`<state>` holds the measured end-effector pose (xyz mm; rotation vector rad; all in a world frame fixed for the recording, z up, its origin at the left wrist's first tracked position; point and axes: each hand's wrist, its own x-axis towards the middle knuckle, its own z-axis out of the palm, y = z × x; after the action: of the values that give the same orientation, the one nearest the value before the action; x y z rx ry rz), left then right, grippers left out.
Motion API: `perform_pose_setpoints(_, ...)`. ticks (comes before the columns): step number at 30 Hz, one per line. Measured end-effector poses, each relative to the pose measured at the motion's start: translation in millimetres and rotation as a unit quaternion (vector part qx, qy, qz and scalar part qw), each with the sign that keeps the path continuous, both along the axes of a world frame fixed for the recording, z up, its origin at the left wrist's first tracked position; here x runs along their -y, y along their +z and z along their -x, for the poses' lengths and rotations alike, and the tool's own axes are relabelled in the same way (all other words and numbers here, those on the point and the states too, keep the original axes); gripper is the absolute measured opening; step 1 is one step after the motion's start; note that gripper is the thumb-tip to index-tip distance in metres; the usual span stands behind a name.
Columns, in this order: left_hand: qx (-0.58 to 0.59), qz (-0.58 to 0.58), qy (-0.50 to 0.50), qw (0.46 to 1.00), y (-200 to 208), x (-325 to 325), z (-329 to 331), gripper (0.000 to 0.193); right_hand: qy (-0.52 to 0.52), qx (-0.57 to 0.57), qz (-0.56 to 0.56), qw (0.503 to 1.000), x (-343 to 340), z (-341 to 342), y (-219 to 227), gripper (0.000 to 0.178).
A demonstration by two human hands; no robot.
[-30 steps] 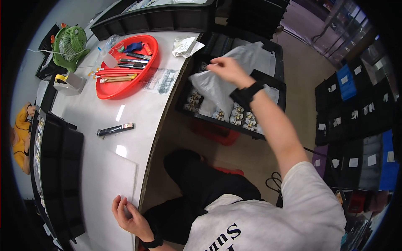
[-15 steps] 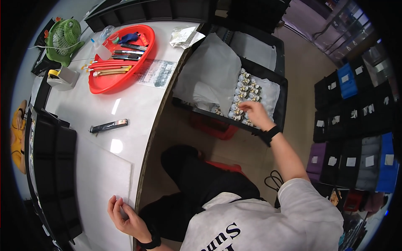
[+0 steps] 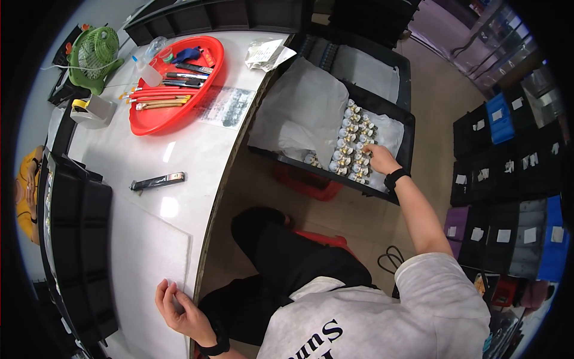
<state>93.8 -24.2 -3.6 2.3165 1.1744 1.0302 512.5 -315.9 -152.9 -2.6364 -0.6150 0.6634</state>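
My right hand [image 3: 382, 159] reaches into a black crate [image 3: 409, 143] right of the table. Its fingertips are pinched together at one of the small white-and-gold figurines [image 3: 345, 142], which stand in close rows there; the fingers partly hide it. A white foam sheet [image 3: 308, 99] covers the crate's left part, and another white sheet [image 3: 391, 134] lines its right side. My left hand [image 3: 184, 312] rests at the table's near edge, beside a white foam pad [image 3: 158, 251]. Its fingers are loosely bent and apart, with nothing visible in them.
On the white table [image 3: 137, 155] are a red tray [image 3: 215, 66] of brushes and pens, a dark narrow tool [image 3: 158, 181], a tape dispenser [image 3: 94, 113] and a green fan [image 3: 92, 57]. Black bins [image 3: 78, 239] line the left. Labelled bins [image 3: 499, 173] stand at right.
My right hand has moved right and slightly down from the middle of the figurine rows to their right side, uncovering more figurines. My left hand stays in place. The view has shifted slightly.
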Motion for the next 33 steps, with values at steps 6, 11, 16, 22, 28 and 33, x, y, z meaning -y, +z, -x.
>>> perform_pose_setpoints(6, 0.003, 0.003, 0.006, 1.0, 0, 0, 0, 0.013, -0.013, 0.026, -0.017, 0.999, 2, -24, -14, 0.031)
perform_pose_setpoints(11, 0.002, -0.003, 0.004, 1.0, -2, -2, 1, 0.013, -0.066, 0.101, -0.022, 0.992, -4, -46, -14, 0.019)
perform_pose_setpoints(16, 0.003, 0.0, 0.004, 1.0, 3, 1, -7, 0.013, -0.069, 0.161, -0.096, 0.98, -49, -34, 10, 0.023)
perform_pose_setpoints(22, -0.017, -0.022, 0.021, 0.999, 2, -1, 1, 0.014, 0.214, 0.327, -0.314, 0.865, -188, 40, 58, 0.053)
perform_pose_setpoints(28, 0.005, 0.008, 0.016, 1.0, 2, 4, -4, 0.013, 0.231, 0.414, -0.117, 0.873, -246, 70, 22, 0.04)
perform_pose_setpoints(33, 0.009, -0.011, 0.009, 1.0, 0, 1, 0, 0.013, 0.229, 0.277, -0.065, 0.931, -239, 67, 45, 0.022)
